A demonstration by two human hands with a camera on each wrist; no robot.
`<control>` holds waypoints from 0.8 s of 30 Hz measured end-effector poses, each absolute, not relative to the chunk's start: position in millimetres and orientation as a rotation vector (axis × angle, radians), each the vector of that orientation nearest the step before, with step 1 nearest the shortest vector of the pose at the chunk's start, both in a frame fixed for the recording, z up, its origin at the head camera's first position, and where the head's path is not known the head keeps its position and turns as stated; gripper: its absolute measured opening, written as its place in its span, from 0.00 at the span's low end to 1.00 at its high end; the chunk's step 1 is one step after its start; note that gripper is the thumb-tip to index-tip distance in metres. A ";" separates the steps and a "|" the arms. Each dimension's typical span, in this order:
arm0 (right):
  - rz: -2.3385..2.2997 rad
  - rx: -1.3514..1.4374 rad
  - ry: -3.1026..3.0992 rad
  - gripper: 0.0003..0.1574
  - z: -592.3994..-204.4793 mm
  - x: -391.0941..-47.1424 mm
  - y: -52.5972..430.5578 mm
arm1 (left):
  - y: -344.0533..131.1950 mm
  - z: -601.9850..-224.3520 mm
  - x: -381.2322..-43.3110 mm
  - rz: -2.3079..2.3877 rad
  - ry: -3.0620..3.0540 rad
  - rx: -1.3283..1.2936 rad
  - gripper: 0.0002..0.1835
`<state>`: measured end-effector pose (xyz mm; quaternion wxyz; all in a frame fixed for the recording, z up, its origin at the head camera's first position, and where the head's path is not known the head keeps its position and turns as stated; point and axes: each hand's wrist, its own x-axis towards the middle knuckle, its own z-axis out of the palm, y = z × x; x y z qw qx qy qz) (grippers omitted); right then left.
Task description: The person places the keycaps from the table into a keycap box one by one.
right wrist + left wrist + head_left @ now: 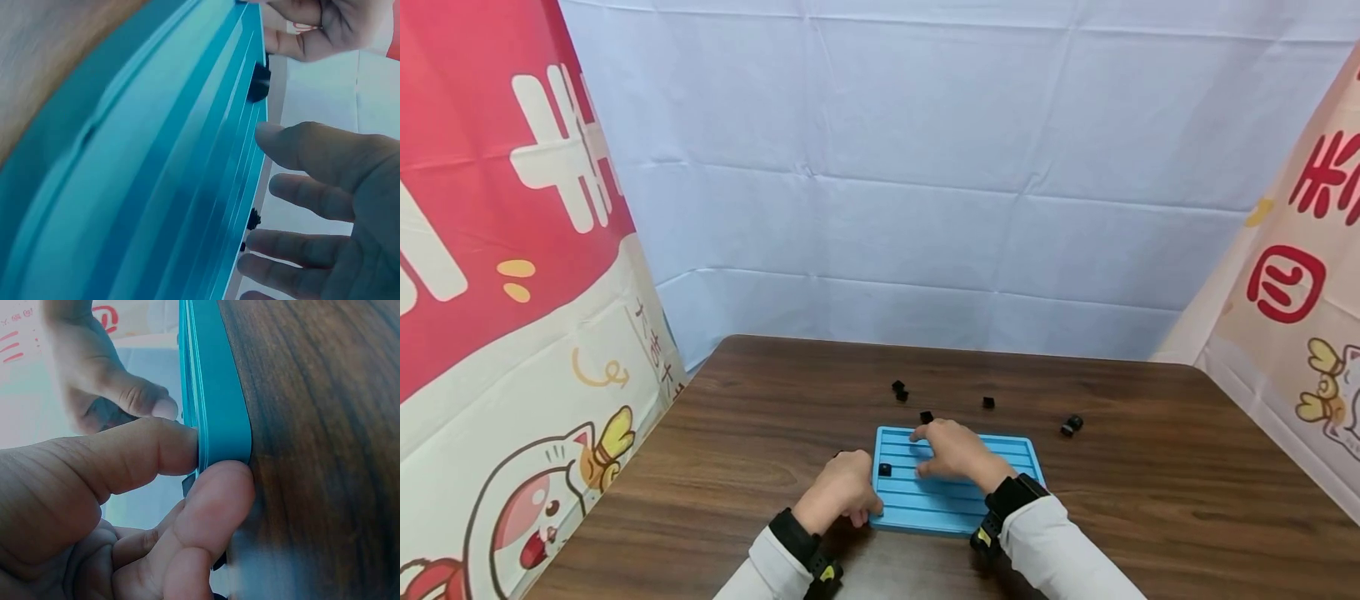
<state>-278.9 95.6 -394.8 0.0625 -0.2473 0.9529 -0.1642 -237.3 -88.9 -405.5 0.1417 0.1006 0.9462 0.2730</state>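
A light-blue ridged tray (940, 504) lies on the table, with one small black block (885, 470) on its left part. At the tray's near left corner, my left hand (844, 487) pinches the rim between thumb and finger; in the left wrist view the thumb (169, 447) touches the rim. My right hand (953, 450) reaches over the tray, fingers extended and apart in the right wrist view. Just past the far rim, by its fingertips, sits another black block (927, 417). Whether the fingers touch that block I cannot tell.
Beyond the tray are more small black blocks: a pair (900, 391) at the back, a single block (988, 402), and a cluster (1072, 425) to the right. A pale blue cloth (925, 208) hangs behind the wooden table (1150, 467), with printed cloths at both sides.
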 end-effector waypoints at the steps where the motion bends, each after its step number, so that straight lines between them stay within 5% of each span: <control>1: -0.485 -0.746 2.881 0.29 -395.1 -279.2 97.1 | -88.9 -405.5 -237.2 0.786 2.734 0.290 0.12; 24: -0.471 -0.700 2.989 0.22 -402.3 -294.6 138.5 | -91.1 -408.3 -238.4 0.822 2.707 0.302 0.12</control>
